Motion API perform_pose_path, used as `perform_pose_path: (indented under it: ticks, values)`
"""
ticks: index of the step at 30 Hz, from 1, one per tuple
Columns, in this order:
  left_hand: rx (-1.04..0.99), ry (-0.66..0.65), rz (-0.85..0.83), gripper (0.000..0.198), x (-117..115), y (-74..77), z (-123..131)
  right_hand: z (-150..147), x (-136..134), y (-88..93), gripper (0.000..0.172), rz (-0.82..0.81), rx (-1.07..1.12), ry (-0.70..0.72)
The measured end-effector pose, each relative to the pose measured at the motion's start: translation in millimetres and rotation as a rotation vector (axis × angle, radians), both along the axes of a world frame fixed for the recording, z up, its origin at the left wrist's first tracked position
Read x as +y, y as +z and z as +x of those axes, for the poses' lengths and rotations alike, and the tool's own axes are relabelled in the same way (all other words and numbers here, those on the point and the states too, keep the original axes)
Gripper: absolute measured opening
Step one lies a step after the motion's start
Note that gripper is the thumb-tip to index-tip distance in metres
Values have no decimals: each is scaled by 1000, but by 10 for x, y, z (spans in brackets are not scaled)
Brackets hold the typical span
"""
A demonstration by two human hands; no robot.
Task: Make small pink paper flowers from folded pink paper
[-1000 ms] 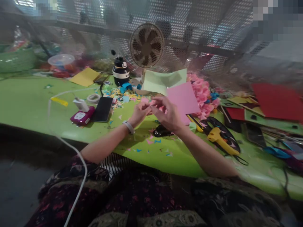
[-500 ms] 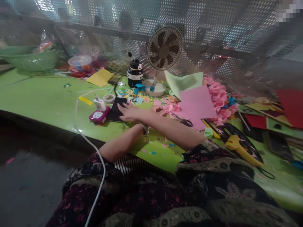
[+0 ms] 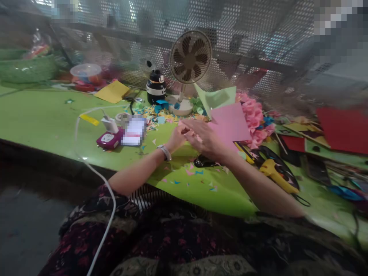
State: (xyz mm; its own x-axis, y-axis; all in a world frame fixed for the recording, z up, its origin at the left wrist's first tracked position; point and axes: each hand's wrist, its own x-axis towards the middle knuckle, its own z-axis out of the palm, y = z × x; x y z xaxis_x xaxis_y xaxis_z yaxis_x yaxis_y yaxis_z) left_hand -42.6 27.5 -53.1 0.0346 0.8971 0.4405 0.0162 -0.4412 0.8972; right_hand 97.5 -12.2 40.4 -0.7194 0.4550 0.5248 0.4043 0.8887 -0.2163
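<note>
1. Left hand [image 3: 176,137] and right hand [image 3: 205,140] meeting just above the table [image 3: 43,119], fingertips together over a small pink paper piece [image 3: 192,135]; left grip apparently pinching it, right fingers spread over the top, so right grip hard to call. Blur too heavy to confirm either.
2. Watch band [image 3: 165,151] on left wrist; both forearms resting across near table edge.
3. Paper piece small and mostly hidden by fingers; shape not readable. Judged mid-work, not finished.
4. Just beyond the hands: large pink sheet [image 3: 230,122] lying flat, pale green sheet [image 3: 215,99] propped behind it. Both look whole, uncut.
5. Right of the sheets: heap of finished pink paper flowers [image 3: 254,120]. Judged: a good batch already made, plenty of stock paper left.
6. Scissors [image 3: 202,161] with dark handles lying beside right wrist, not held. Yellow glue gun [image 3: 277,175] further right, idle.
7. Coloured paper scraps [image 3: 156,114] strewn in front of the small desk fan [image 3: 189,63]; more bits on near table edge.
8. Left side: phone [image 3: 132,131], magenta gadget [image 3: 108,139] with white charger and cable [image 3: 94,174], dark bottle [image 3: 156,87].
9. Far right: red sheet [image 3: 343,130] and mixed card stock.
</note>
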Motion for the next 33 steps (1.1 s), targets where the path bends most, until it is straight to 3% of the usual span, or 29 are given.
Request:
perform_pose_path:
  ticks: [2, 7, 13, 22, 33]
  values:
    - [-99, -132, -120, 22, -38, 44, 13, 283, 63, -82, 33, 38, 171, -148]
    - [-181, -218, -176, 40, -118, 84, -5, 658, 257, -393, 16, 119, 403, -350]
    - [-102, -204, -88, 41, -169, 106, -15, 674, 226, -466, 11, 187, 313, -337]
    - [84, -125, 145, 32, -195, 42, 9, 593, 94, -429, 15, 125, 306, -340]
    - [239, -47, 282, 20, -303, 151, 41, 566, 95, -436, 23, 58, 321, -300]
